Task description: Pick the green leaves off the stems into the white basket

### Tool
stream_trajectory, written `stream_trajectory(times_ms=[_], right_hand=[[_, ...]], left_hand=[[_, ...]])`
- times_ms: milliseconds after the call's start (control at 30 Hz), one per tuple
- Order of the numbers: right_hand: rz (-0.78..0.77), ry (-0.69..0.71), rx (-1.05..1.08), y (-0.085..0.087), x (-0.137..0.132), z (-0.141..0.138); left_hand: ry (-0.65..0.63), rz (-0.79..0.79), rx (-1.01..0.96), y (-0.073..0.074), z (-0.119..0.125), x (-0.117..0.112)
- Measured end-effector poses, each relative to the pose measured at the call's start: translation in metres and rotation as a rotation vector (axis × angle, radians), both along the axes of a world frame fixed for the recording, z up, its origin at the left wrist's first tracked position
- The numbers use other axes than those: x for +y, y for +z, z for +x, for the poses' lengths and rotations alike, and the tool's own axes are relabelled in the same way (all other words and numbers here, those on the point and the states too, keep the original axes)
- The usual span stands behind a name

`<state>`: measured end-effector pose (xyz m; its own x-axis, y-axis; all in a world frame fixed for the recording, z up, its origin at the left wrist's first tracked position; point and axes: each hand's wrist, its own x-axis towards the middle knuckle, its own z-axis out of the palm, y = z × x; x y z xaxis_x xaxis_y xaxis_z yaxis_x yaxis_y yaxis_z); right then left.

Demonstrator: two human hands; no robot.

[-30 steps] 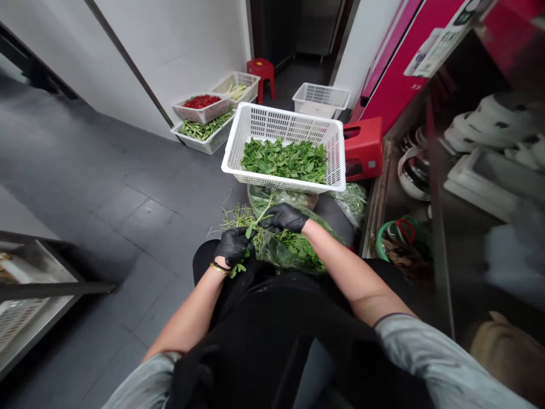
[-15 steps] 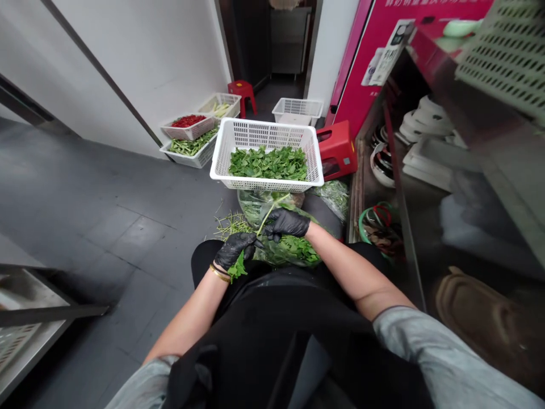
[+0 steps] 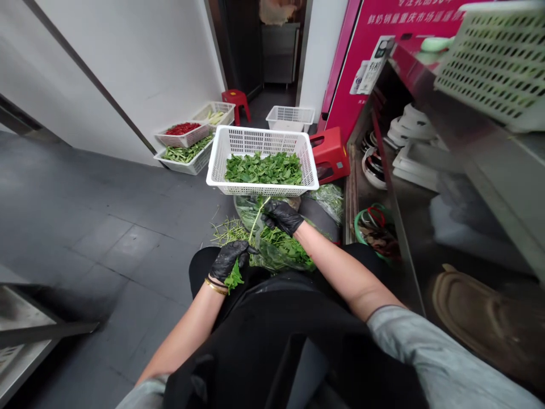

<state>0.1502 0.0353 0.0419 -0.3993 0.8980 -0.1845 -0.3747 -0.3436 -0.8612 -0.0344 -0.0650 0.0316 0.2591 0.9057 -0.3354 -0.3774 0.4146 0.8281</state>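
Note:
Both my hands wear black gloves. My left hand [image 3: 229,259] is closed around a bunch of picked green leaves [image 3: 234,279] that stick out below the fist. My right hand [image 3: 281,215] pinches a thin green stem [image 3: 256,217] that runs between the two hands. Below them lies a clear plastic bag of leafy greens [image 3: 279,244]. Just beyond stands a white slotted basket [image 3: 261,187] with a layer of picked green leaves [image 3: 264,168] in it.
Loose stems [image 3: 227,230] litter the grey floor left of the bag. White baskets of red chillies [image 3: 181,134] and green beans [image 3: 183,156] stand by the wall. A red stool [image 3: 330,153] and a steel counter with bowls [image 3: 404,147] sit to the right.
My hands have drawn apart along the stem, the left toward me with more leaves in it, the right forward toward the basket. The camera has tilted up a little.

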Motion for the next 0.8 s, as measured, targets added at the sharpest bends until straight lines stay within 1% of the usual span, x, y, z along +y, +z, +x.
stream_trajectory(times_ms=[67,167,233,300,333,367,400,467,500,533,567,600,633,700,733,767,800], right_hand=[[0.027,0.004,-0.065,-0.003,0.009,0.0],[0.032,0.034,-0.176,-0.006,0.031,0.017],[0.05,-0.047,-0.204,-0.001,0.05,0.034],[0.091,-0.183,-0.18,0.011,0.068,0.046],[0.121,-0.212,-0.166,0.018,0.075,0.049],[0.156,-0.185,-0.166,0.024,0.079,0.049],[0.191,-0.097,-0.186,0.03,0.082,0.046],[0.241,0.179,-0.255,0.034,0.084,0.035],[0.251,0.31,-0.29,0.032,0.084,0.028],[0.247,0.401,-0.317,0.028,0.084,0.02],[0.236,0.447,-0.334,0.022,0.085,0.012],[0.226,0.456,-0.339,0.015,0.088,0.005],[0.214,0.441,-0.336,0.009,0.093,-0.001],[0.196,0.36,-0.305,-0.003,0.109,-0.007],[0.19,0.287,-0.275,-0.006,0.121,-0.007],[0.192,0.178,-0.24,-0.009,0.135,-0.005],[0.203,0.035,-0.208,-0.01,0.152,0.001]], left_hand=[[0.001,-0.005,0.003,-0.003,-0.001,0.002],[0.045,-0.023,-0.017,-0.008,-0.005,0.005],[0.084,-0.015,0.013,-0.011,-0.01,0.009],[0.114,0.03,0.1,-0.014,-0.014,0.016],[0.131,0.059,0.155,-0.016,-0.016,0.021],[0.15,0.087,0.21,-0.018,-0.017,0.026],[0.167,0.106,0.257,-0.019,-0.017,0.031],[0.196,0.122,0.324,-0.022,-0.017,0.039],[0.208,0.127,0.357,-0.023,-0.015,0.043],[0.211,0.125,0.387,-0.023,-0.014,0.045],[0.21,0.118,0.409,-0.024,-0.013,0.048],[0.215,0.109,0.434,-0.024,-0.011,0.05],[0.226,0.098,0.453,-0.024,-0.01,0.052],[0.254,0.065,0.465,-0.024,-0.008,0.055],[0.263,0.046,0.462,-0.023,-0.008,0.057],[0.274,0.026,0.451,-0.022,-0.009,0.059],[0.284,0.006,0.43,-0.022,-0.009,0.062]])
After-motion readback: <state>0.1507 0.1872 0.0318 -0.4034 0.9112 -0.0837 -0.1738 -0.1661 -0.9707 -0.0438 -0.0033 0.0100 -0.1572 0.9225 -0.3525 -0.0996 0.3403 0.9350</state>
